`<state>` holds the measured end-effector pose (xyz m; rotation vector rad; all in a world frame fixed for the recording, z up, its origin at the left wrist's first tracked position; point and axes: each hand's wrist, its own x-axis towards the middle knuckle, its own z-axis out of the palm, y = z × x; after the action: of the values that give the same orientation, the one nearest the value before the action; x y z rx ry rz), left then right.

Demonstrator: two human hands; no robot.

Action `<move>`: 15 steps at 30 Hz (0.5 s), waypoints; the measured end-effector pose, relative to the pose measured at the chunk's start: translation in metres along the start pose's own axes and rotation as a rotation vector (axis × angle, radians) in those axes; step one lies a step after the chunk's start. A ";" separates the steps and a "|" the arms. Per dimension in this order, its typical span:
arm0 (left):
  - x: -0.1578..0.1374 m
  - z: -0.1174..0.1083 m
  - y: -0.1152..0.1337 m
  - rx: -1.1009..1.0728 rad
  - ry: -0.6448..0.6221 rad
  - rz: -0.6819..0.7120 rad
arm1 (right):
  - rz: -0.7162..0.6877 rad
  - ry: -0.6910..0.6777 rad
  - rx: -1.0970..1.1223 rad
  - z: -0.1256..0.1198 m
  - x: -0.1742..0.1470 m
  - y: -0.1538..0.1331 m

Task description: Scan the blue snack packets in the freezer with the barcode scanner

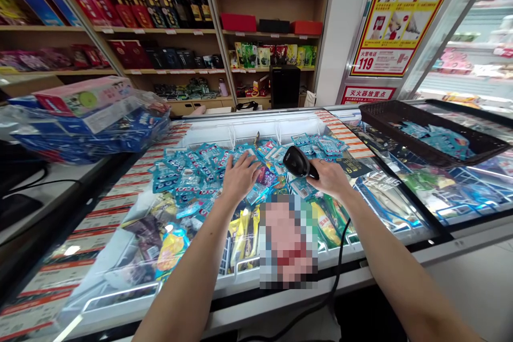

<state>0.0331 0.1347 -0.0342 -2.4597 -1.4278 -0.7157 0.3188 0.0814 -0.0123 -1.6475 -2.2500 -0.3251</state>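
Note:
Many small blue packets (200, 171) lie spread over the glass lid of a chest freezer. My left hand (240, 171) rests on them with its fingers stretched out, palm down, near a purple patterned packet (266, 175). A black barcode scanner (296, 161) is in my right hand (331, 177), its head tipped up and to the left over the packets. From it a black cable (340, 256) runs down past the freezer's front edge. Whether a packet lies under my left palm is hidden.
On the right part of the freezer stands a dark basket (372, 112) holding more blue packets. Plastic-wrapped boxes (92, 112) are stacked at the left. Wrapped ice creams (244, 232) show beneath the glass. Shelves with bottles and boxes line the back wall; a patch in front is pixelated.

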 end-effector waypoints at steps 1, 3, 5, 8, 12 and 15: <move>-0.001 0.000 -0.004 0.012 0.013 -0.013 | 0.002 -0.002 -0.001 0.000 0.000 0.000; -0.003 -0.001 -0.011 0.034 0.053 -0.043 | 0.011 -0.005 -0.001 0.000 0.000 0.001; -0.004 -0.002 -0.016 0.048 0.089 -0.070 | 0.023 -0.011 0.000 -0.001 0.001 0.002; -0.002 -0.003 -0.015 0.062 0.112 -0.093 | 0.042 -0.015 -0.001 -0.002 0.001 0.004; 0.004 -0.002 -0.009 0.091 0.116 -0.096 | 0.083 0.012 0.005 -0.002 0.003 0.007; 0.009 0.000 -0.007 0.099 0.085 -0.064 | 0.122 0.045 0.003 0.000 0.003 0.010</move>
<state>0.0302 0.1450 -0.0300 -2.2912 -1.4791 -0.7349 0.3271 0.0873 -0.0109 -1.7484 -2.1059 -0.3247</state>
